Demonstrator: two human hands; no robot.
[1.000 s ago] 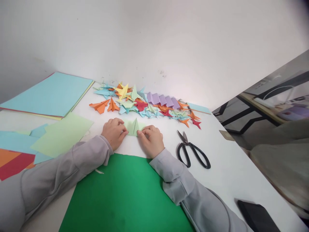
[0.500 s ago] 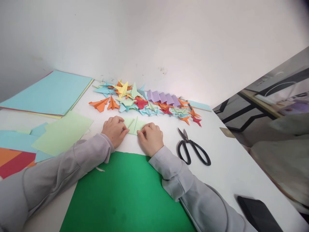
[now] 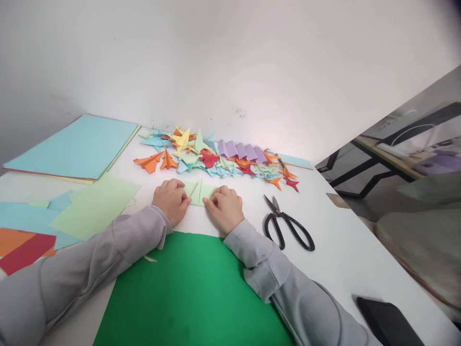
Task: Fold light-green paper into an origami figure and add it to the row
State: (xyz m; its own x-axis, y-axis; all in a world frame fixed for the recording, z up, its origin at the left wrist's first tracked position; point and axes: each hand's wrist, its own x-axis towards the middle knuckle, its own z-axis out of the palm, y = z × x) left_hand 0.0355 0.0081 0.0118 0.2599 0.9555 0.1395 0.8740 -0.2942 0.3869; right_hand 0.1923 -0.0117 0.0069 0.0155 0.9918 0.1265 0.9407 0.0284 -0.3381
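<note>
A small pale green folded paper (image 3: 196,192) lies flat on the white table, with a crease or flap edge running across its middle. My left hand (image 3: 170,202) is closed on its left end, thumb and fingers pinched at the edge. On the opposite end, my right hand (image 3: 225,206) pinches the paper in the same way. Both hands rest just beyond the far edge of a green sheet (image 3: 194,283). The fingers cover the paper's two ends.
Folded paper planes (image 3: 182,139) in several colours and a purple pleated paper (image 3: 241,151) line the wall. Black-handled scissors (image 3: 279,211) lie to the right, a black phone-like object (image 3: 389,319) nearer. Coloured sheets (image 3: 79,149) and loose cut paper (image 3: 95,206) lie left.
The whole view has shifted slightly, so things sit a little lower. Both hands stay on the pale green paper, with hardly any movement of the fingers.
</note>
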